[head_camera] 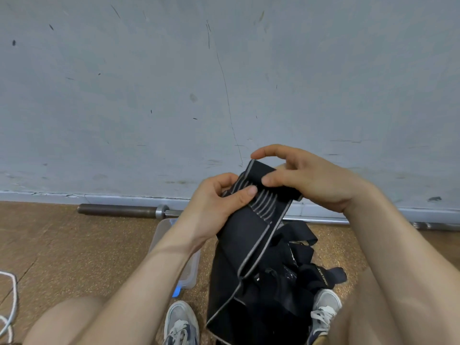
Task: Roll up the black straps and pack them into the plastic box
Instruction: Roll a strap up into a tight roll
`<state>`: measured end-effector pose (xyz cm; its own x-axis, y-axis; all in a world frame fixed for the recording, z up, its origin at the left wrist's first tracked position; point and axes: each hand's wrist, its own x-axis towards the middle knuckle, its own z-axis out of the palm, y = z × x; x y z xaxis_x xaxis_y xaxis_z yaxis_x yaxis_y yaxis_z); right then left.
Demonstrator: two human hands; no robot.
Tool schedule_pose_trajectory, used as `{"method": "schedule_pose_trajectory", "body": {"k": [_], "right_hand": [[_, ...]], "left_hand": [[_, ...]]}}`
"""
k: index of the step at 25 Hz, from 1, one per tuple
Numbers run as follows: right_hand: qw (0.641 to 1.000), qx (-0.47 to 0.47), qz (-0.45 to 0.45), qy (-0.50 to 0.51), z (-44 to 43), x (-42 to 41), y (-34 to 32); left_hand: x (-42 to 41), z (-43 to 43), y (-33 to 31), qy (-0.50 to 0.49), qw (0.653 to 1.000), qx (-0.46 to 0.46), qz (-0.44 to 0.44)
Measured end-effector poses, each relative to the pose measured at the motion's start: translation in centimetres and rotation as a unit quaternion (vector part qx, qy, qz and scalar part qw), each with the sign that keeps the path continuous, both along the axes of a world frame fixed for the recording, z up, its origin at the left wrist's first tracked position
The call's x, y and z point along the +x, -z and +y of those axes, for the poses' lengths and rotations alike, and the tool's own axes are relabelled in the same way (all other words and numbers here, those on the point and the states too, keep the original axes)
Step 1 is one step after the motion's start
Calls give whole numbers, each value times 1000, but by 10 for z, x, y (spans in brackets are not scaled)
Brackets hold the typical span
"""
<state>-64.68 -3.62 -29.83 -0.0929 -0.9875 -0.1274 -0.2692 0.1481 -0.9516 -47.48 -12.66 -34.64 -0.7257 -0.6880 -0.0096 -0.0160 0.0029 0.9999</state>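
A wide black strap [246, 235] with grey edging and grey stripes hangs from both my hands down to the floor. Its top end is folded over into the start of a roll. My left hand [216, 202] pinches the strap's left edge, thumb on the striped part. My right hand [303, 180] curls over the rolled top end, thumb and fingers around it. A tangled pile of black straps [298, 267] lies on the floor between my feet. The clear plastic box [191, 265] stands on the floor to the left, mostly hidden behind my left forearm.
A steel barbell [124, 209] lies along the foot of the grey wall. A white cord [10, 295] loops at the left edge. My shoes [180, 322] and knees fill the bottom of the view on the brown floor.
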Motion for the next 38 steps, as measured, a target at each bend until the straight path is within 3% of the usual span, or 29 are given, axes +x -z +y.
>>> {"method": "schedule_pose_trajectory", "body": {"k": [6,11,14,18,21,25,32,35,38], "right_hand": [[989,-39,-92,112,-17,12,14],[983,25,-177,50,-16,13,14],[979,32,-187,70,-17,10,15],[965,59,-220,131,-19,6,18],[946,82,-291,115,-17,3,16],[953,67,-291,60,-15,-5,18],[934,87,-323,122,-19,0,22],[924,79,-350,136,-22,4,25],[920,61,-360,145,-25,5,26]], "left_hand": [[-8,12,1,-82,996,-37,-20],[-10,10,1,-120,988,-73,-61],[-9,7,2,-138,984,-73,-85],[-8,12,1,-106,993,-38,-17],[-9,15,-1,-63,998,-7,12],[-6,7,2,-10,1000,-8,-18],[-1,3,-4,6,995,13,-99],[-4,10,-5,-35,996,37,-76],[-3,16,-7,-82,994,-68,-22]]}}
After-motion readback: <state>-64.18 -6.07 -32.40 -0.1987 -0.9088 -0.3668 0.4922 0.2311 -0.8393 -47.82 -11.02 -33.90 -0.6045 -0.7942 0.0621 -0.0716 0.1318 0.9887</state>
